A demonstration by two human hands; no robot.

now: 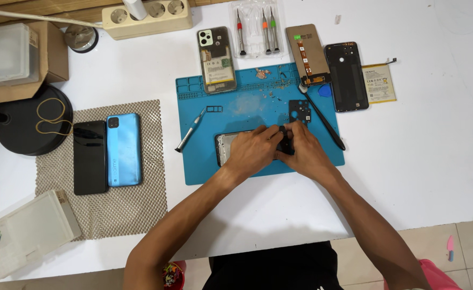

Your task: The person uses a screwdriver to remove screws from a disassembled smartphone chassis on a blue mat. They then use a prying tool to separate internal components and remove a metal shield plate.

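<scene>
On ribbed blue mat [204, 166], glossy phone frame [223, 147]

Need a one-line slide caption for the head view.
Both hands, left hand and right hand, work on an opened phone on a blue repair mat.

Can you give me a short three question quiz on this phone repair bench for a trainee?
1. True or false: both hands are on the opened phone on the blue mat.
2. Where does the blue phone lie? A on the mesh pad, B on the blue mat, C on the cardboard box.
3. What lies just left of the hands on the mat?

Key: 1 true. 2 A, the mesh pad. 3 a screwdriver.
</scene>
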